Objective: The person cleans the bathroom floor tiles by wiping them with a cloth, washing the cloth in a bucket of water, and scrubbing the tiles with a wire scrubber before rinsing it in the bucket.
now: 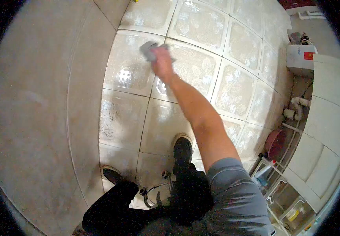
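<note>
My right arm stretches forward over the patterned, glossy floor tiles (195, 25). My right hand (162, 65) is closed around a grey cloth (149, 50), which spreads out on both sides of the fingers. Motion blurs both cloth and hand. They are over the tiles near the plain beige surface on the left; whether the cloth presses on the tile cannot be made out. Dark smudges (111, 120) mark a tile closer to my feet. My left hand is out of view.
My dark shoes (183, 147) stand on the tiles, with a wheeled metal base (156, 192) between my legs. A beige panel (36, 106) borders the left. Along the right are white pipes (295, 109), a reddish basin (275, 144), a spray bottle (261, 173) and a white box (299, 57).
</note>
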